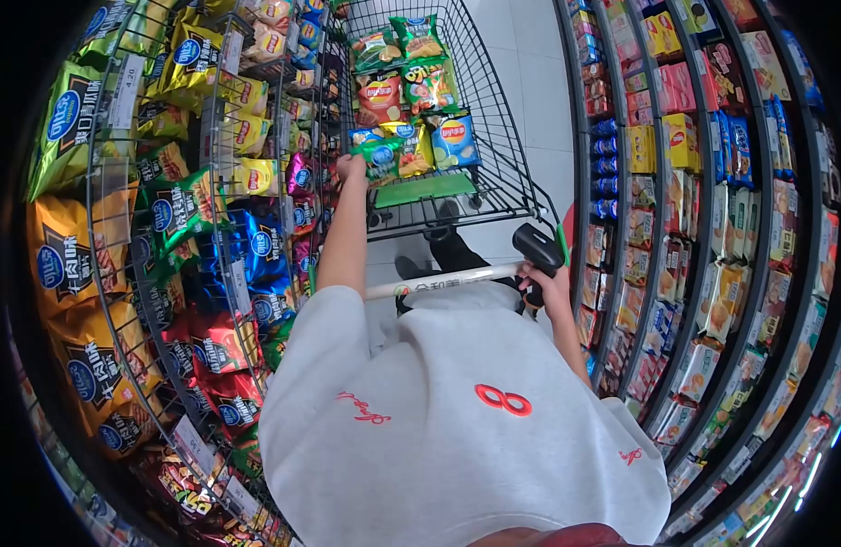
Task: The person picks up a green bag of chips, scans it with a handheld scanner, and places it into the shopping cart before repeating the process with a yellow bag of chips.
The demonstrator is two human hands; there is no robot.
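My left hand (351, 167) reaches over the near left side of the shopping cart (507, 118), its fingers closed on the edge of a green snack bag (380, 159). That bag lies against other bags in the cart, among them a red bag (380, 98), a blue bag (453, 140) and a yellow bag (415, 150). On the right, my right hand (541, 278) is wrapped round the grip of a black handheld scanner (537, 248), beside the right end of the white cart handle (448, 279).
Wire racks of snack bags (65, 264) rise close on the left of the cart. Shelves of packaged goods (680, 182) line the right side. Pale floor tiles (539, 100) show between the cart and the right shelves.
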